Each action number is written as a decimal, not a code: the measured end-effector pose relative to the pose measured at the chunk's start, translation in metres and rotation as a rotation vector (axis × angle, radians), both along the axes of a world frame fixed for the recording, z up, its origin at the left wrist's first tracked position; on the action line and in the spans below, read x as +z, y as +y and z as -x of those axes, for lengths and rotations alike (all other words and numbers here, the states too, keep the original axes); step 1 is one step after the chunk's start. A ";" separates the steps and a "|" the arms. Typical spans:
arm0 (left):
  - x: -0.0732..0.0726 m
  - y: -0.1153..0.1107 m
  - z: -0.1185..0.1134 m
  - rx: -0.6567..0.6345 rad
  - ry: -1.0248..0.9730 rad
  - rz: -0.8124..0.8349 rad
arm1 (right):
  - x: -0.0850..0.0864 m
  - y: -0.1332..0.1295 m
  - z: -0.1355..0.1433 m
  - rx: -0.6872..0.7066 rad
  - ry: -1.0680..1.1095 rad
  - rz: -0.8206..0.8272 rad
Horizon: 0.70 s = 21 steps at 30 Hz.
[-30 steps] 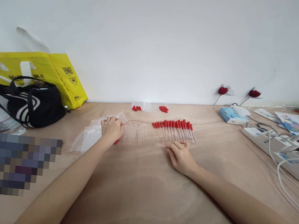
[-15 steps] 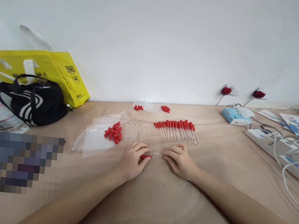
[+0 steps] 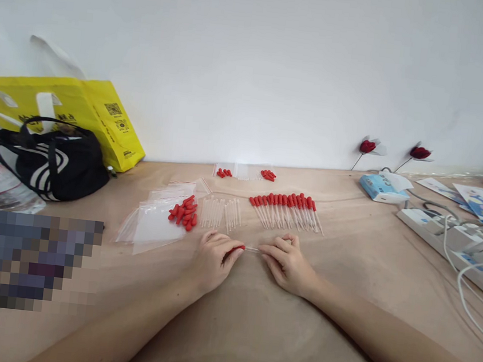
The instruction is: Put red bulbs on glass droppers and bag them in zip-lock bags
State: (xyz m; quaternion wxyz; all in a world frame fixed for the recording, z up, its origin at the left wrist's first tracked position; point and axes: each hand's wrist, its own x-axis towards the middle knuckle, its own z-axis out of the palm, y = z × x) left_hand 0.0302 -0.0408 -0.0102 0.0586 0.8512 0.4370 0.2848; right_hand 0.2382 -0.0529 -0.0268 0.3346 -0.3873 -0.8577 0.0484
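Red rubber bulb (image 3: 241,248) pinched in the left hand (image 3: 216,260) above the wooden table (image 3: 226,329) — clear thin tube (image 3: 252,249) pinched in the right hand (image 3: 288,265), its end at the bulb, loose red bulbs (image 3: 183,213) on plastic zip bags (image 3: 150,226) nearby.

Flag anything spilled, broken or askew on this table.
Nothing looks spilled or broken. Mildly untidy: loose red rubber bulbs lie heaped on unevenly fanned zip bags, unlike the neat row of red-capped clear tubes beside them, further right.

Both hands (image 3: 252,261) pinching, nearly meeting
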 end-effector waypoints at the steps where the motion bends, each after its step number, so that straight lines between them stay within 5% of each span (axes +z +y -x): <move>1: 0.000 0.000 0.000 0.006 -0.005 0.007 | 0.000 0.000 0.000 -0.005 0.004 -0.004; 21: -0.005 -0.001 -0.002 -0.005 -0.123 0.103 | 0.003 -0.007 0.005 0.094 0.034 -0.029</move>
